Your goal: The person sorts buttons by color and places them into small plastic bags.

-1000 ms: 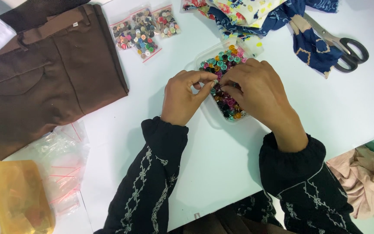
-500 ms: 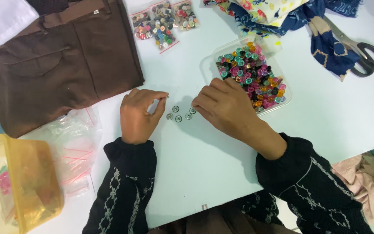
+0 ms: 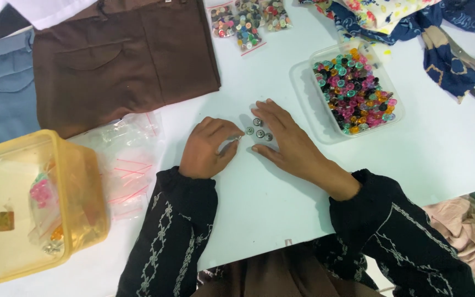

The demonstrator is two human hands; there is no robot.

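Since 0.5 s earlier, right hand (image 3: 290,144) had flattened, open, beside 4 small slippery buttons (image 3: 258,129), left hand (image 3: 209,147) pinching one's rim.

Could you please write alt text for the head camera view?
Two hands, left hand and right hand, rest on a white table around a few small grey buttons. A clear plastic tray of multicoloured buttons sits right; folded brown fabric lies upper left.

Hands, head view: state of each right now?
Left hand: curled, fingertips pinched, held item too small to tell.
Right hand: open, flat on the white table, fingers around small grey buttons.
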